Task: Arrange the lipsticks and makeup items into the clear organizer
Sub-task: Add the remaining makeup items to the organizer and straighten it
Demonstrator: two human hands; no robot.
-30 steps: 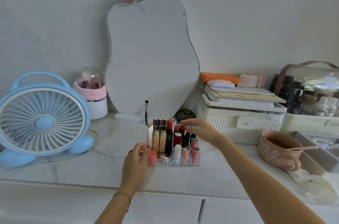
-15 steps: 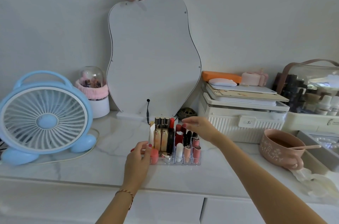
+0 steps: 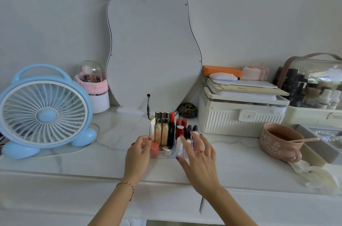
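Note:
The clear organizer stands on the white marble counter in front of the mirror. It holds gold tubes at the back left, red lipsticks in the middle, dark-capped ones to the right, a pink pot and a white tube in the front row. My left hand grips the organizer's left side, thumb and fingers on its wall. With spread fingers, my right hand hovers over the organizer's front right corner and hides that part.
A blue desk fan stands at the left with its cord along the counter. Behind are a pear-shaped mirror and a glass-domed jar. To the right are a white ribbed box, a pink mug with a spoon, and a clear cosmetics bag.
My right hand has come from the organizer's back right corner toward me, to its front right, and its fingers have spread. My left hand stays on the left side.

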